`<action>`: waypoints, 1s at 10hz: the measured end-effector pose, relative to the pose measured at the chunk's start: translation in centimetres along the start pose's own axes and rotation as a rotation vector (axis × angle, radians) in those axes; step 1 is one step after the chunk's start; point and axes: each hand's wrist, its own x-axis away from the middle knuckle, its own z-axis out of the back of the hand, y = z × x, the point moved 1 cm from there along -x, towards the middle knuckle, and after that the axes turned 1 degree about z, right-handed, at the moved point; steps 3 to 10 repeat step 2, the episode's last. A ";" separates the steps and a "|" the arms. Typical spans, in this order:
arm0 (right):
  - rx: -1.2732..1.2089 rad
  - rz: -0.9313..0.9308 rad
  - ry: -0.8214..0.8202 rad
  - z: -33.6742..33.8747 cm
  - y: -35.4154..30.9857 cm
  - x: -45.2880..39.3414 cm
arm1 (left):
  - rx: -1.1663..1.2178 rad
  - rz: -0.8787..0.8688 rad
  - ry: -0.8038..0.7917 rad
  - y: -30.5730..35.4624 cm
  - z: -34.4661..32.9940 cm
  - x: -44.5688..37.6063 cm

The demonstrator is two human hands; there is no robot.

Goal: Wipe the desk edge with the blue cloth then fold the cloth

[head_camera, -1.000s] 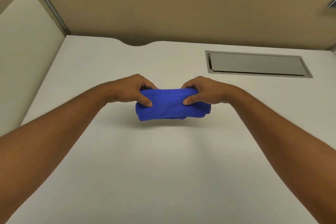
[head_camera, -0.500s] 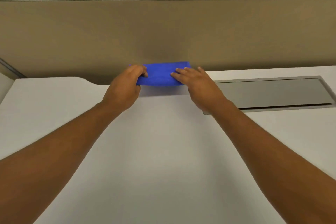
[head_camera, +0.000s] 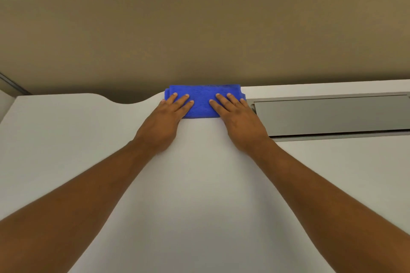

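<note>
A folded blue cloth (head_camera: 203, 99) lies flat on the white desk (head_camera: 199, 184) against its far edge, right below the partition. My left hand (head_camera: 164, 122) rests palm down on the cloth's left end, fingers spread. On the cloth's right end lies my right hand (head_camera: 237, 121), also flat with fingers apart. Neither hand grips the cloth; both press on top of it. The near corners of the cloth are hidden under my hands.
A tan partition wall (head_camera: 199, 35) rises directly behind the desk. A grey cable-tray lid (head_camera: 332, 115) is set into the desk just right of my right hand. A curved cut-out (head_camera: 128, 98) notches the far edge to the left of the cloth.
One second ago both hands held the folded cloth in the air over the desk middle. They carried it forward to the far edge, set it down, and now lie flat on it.
</note>
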 end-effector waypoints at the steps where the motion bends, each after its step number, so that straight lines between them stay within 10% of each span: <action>1: 0.001 0.006 0.008 0.9 0.0 0.7 | -0.057 0.002 0.007 1.1 1.5 0.7; 10: -0.027 0.001 0.109 3.0 -1.1 2.3 | -0.091 -0.007 0.089 2.8 3.9 2.6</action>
